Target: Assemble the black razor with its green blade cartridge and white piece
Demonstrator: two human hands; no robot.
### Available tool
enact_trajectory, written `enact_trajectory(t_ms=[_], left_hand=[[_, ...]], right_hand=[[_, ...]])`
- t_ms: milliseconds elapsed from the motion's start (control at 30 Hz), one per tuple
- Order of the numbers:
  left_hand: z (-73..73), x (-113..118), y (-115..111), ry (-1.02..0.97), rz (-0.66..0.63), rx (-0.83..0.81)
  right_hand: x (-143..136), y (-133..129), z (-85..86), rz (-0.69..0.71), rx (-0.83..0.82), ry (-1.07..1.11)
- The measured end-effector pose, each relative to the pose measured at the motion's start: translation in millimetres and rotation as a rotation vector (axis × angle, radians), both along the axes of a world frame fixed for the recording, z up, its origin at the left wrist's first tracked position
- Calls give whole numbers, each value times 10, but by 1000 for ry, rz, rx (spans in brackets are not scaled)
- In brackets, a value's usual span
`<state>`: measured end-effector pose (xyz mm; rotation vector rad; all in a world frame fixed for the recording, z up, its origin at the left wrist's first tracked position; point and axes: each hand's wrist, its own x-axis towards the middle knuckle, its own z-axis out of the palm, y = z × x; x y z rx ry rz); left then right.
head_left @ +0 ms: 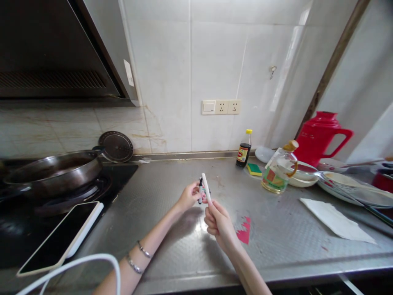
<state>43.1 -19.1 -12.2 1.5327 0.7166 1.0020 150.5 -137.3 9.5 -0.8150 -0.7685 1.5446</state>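
Observation:
Over the steel counter [172,229], my right hand [218,223] grips a slim white pen-like body [206,186] that points up and away. My left hand [189,196] pinches a small dark cap-like piece [200,189] right beside the white body, the two nearly touching. Both hands hover above the counter, near its middle. A red scrap [245,231] lies on the counter just right of my right hand. Two bracelets [138,256] sit on my left forearm.
A wok [52,174] sits on the black stove at left, a tablet [59,237] with a white cable lying in front of it. At right stand a sauce bottle [244,149], an oil bottle [278,172], a sponge [254,169], plates [344,184], a red jug [321,137] and a white paper [334,219].

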Motion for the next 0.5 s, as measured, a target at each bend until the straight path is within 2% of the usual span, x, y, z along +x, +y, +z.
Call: enact_trajectory(t_ms=[167, 333, 500], left_hand=[[47, -17, 2, 3, 40, -11], [41, -6, -2, 8, 17, 28], [41, -6, -3, -2, 15, -4]], right_hand=[[-79, -69, -32, 14, -37, 24], [-78, -18, 0, -6, 3, 69], [-101, -51, -68, -11, -24, 96]])
